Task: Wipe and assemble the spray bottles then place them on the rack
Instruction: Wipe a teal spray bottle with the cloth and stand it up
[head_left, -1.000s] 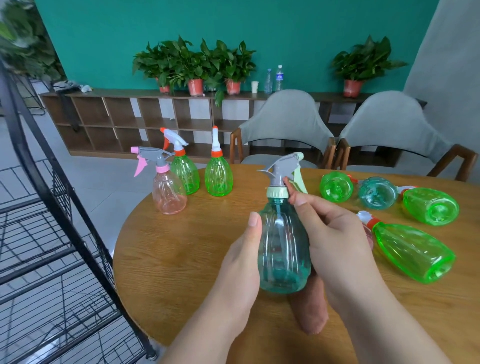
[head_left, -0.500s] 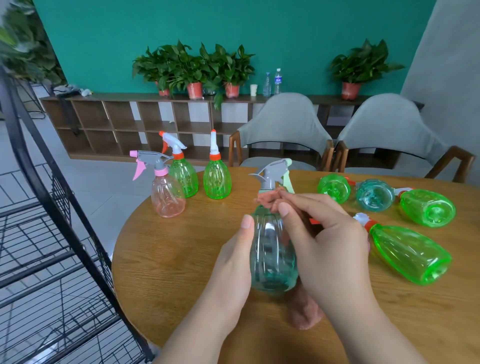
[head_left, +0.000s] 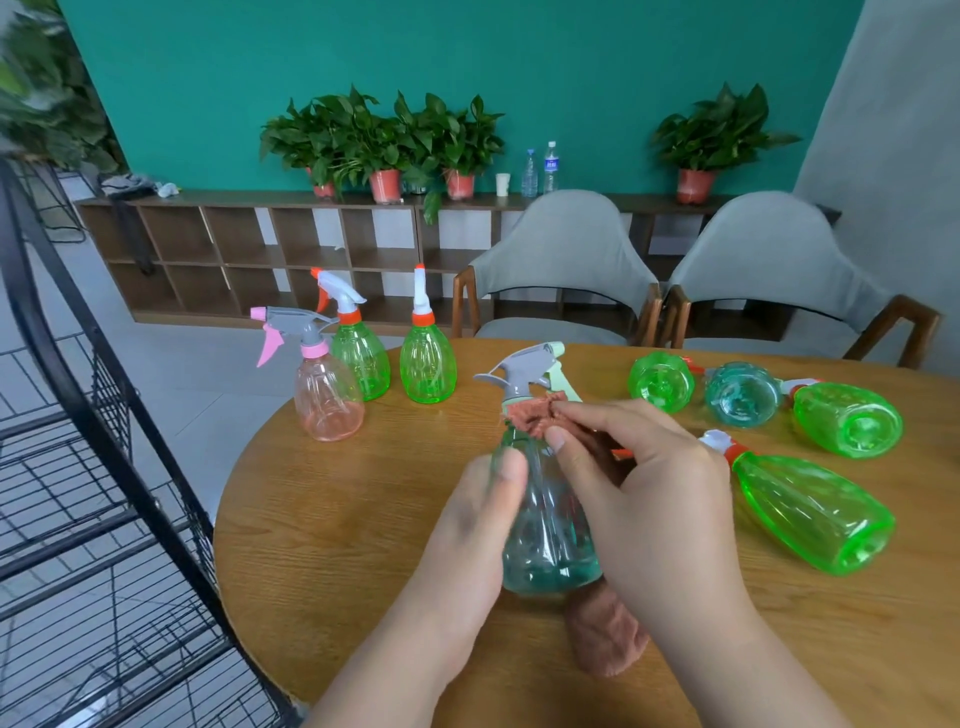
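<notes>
bottle (head_left: 551, 538) near table (head_left: 322, 545) edge, left hand (head_left: 467, 525) around it, right hand (head_left: 654, 499) in pinch on cloth (head_left: 530, 415)

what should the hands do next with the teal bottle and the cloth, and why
Probably twist the cloth round the neck. The left hand grips the teal bottle by its body, and the right hand pinches the cloth against the neck just under the grey trigger head, so a short wipe there seems the natural next step.
</notes>
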